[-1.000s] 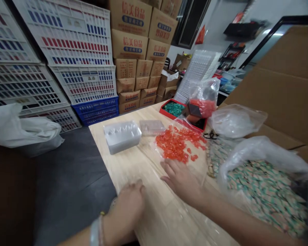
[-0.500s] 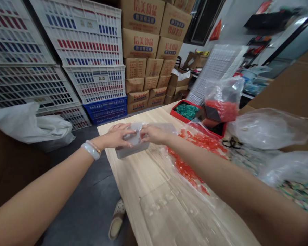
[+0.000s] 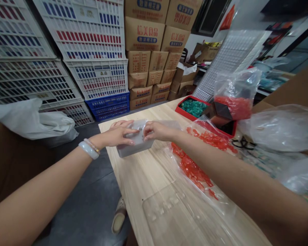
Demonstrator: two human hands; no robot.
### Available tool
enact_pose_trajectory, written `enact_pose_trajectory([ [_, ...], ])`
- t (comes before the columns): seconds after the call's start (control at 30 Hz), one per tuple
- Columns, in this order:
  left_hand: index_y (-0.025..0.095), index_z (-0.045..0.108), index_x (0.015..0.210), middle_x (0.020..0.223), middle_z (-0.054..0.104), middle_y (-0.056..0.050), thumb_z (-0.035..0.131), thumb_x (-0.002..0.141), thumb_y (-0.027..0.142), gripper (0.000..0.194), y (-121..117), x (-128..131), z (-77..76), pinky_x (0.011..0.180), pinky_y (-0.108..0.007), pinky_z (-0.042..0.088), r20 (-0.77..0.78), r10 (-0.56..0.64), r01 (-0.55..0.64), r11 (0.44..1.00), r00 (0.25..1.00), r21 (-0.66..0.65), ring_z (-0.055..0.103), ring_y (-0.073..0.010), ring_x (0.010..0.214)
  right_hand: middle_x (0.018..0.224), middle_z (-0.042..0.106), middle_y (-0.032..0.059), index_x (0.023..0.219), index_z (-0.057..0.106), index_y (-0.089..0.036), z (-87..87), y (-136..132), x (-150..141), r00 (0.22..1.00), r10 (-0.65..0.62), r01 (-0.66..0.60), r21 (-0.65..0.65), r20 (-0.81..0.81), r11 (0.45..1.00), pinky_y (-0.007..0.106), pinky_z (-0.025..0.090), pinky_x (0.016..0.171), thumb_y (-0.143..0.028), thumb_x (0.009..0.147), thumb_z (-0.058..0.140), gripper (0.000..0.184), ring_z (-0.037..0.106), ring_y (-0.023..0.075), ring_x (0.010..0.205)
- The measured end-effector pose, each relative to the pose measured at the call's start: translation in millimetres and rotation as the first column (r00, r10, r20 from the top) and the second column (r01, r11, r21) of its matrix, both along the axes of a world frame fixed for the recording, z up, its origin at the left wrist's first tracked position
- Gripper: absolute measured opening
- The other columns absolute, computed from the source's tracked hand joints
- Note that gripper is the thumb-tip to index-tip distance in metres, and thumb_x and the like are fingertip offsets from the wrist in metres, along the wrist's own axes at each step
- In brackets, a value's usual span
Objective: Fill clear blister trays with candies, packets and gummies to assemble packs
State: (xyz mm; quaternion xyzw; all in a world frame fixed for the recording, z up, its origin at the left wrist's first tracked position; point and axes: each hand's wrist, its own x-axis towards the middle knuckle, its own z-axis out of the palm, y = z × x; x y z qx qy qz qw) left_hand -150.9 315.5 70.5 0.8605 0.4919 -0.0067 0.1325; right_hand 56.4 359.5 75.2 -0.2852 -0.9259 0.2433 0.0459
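Note:
My left hand (image 3: 118,133) and my right hand (image 3: 156,131) meet on a transparent plastic box (image 3: 136,145) with grey showing inside, their fingers gripping its top from both sides. Just beyond my right hand lies a flat transparent container (image 3: 170,124). Orange-red pieces (image 3: 195,169) are spread on a transparent plastic bag to the right of the box. All of this rests on a pale wooden table (image 3: 141,177), with a moulded transparent sheet (image 3: 174,213) lying near its front.
A red tray of green pieces (image 3: 192,107) and a bag of red pieces (image 3: 233,97) stand at the back right, with black scissors (image 3: 243,143) nearby. Stacked white and blue crates (image 3: 92,78) and cardboard cartons (image 3: 146,41) rise behind. The table's left edge drops to a dark floor.
Both hands have moved forward from the table's near edge onto the plastic box. The view has swung left, and the moulded sheet has come into view. Little differs over the last half second.

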Motion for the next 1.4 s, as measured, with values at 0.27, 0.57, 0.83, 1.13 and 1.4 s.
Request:
enact_pose_trajectory([
  [0.27,0.037,0.039,0.123,0.144,0.013,-0.003,0.046,0.072,0.058,0.055,0,-1,1.0,0.099,-0.048,0.010,0.019,-0.007,0.007,1.000,1.000,0.000,0.012,-0.0310,0.128,0.085,0.057,0.0077,0.086,0.060,-0.013,3.2,-26,-1,0.979,0.033,-0.120,0.437,0.203,0.891,0.028,0.037,0.069,-0.019,0.082,0.046,0.016,0.051,0.0174,0.080],
  [0.57,0.028,0.061,0.100,0.130,0.039,-0.005,0.049,0.076,0.039,0.029,-25,16,-1.7,0.095,-0.045,0.022,0.027,0.031,-0.038,0.954,0.999,0.297,0.028,-0.0298,0.120,0.093,0.060,0.0092,0.091,0.059,-0.014,14.2,-44,-21,0.873,0.130,-0.413,0.570,0.470,0.710,0.035,0.037,0.070,-0.011,0.080,0.043,0.020,0.050,0.0231,0.088],
  [0.83,0.016,0.056,0.078,0.076,0.056,-0.006,0.034,0.083,0.021,0.023,-111,61,44.3,0.069,-0.034,0.041,-0.049,0.130,-0.082,0.831,0.990,0.551,0.054,-0.0211,0.077,0.108,0.054,0.0120,0.111,0.048,-0.019,31.4,-142,25,0.892,-0.450,0.389,0.602,-0.055,0.697,0.042,0.033,0.083,-0.026,0.088,0.036,0.027,0.045,0.0231,0.099],
  [1.13,0.014,0.055,0.100,0.087,0.061,-0.010,0.026,0.087,0.024,0.034,-172,118,-58.3,0.069,-0.032,0.045,-0.053,-0.071,0.079,0.981,0.996,0.179,0.058,-0.0197,0.079,0.139,0.027,0.0065,0.130,0.031,-0.026,-73.0,-344,84,0.758,-0.644,0.627,0.151,0.109,0.764,0.054,0.015,0.100,-0.051,0.081,0.038,0.055,0.018,0.0300,0.127],
  [1.4,0.036,0.038,0.124,0.136,0.034,-0.003,0.044,0.073,0.057,0.056,-200,131,-86.9,0.097,-0.048,0.026,-0.001,-0.485,0.462,0.833,0.875,0.304,0.027,-0.0291,0.125,0.138,0.028,0.0122,0.130,0.033,-0.022,-66.9,-423,160,0.238,-0.966,0.941,0.223,0.102,0.255,0.051,0.021,0.100,-0.051,0.079,0.042,0.060,0.023,0.0300,0.125],
])
